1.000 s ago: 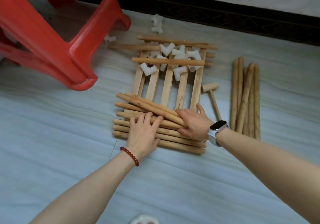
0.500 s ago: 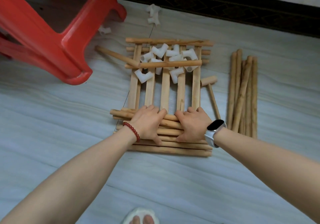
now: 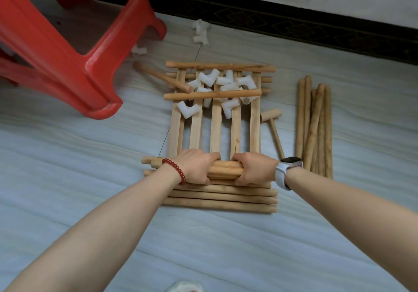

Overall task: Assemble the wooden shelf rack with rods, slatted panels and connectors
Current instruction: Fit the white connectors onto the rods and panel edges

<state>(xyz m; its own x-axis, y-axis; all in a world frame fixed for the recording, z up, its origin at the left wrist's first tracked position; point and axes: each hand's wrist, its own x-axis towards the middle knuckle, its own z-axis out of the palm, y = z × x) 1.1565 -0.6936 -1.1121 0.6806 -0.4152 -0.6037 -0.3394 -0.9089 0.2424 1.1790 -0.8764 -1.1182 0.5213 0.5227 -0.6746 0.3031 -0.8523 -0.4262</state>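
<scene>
Both my hands side by side, left hand (image 3: 196,169) and right hand (image 3: 255,170), fingers curled around the top rods (image 3: 226,170), bundle across the slatted panel's (image 3: 214,131) near end.

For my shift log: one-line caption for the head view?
Both hands, left and right, grip a bundle of rods on the slatted panel holding connectors.

I grip a bundle of short wooden rods (image 3: 226,170) with both hands, lying crosswise over the near end of the slatted panel (image 3: 214,128), which rests flat on the floor. More rods (image 3: 221,197) lie stacked just nearer me. White plastic connectors (image 3: 222,83) sit scattered on the panel's far end, and longer rods (image 3: 315,126) lie well to the right
</scene>
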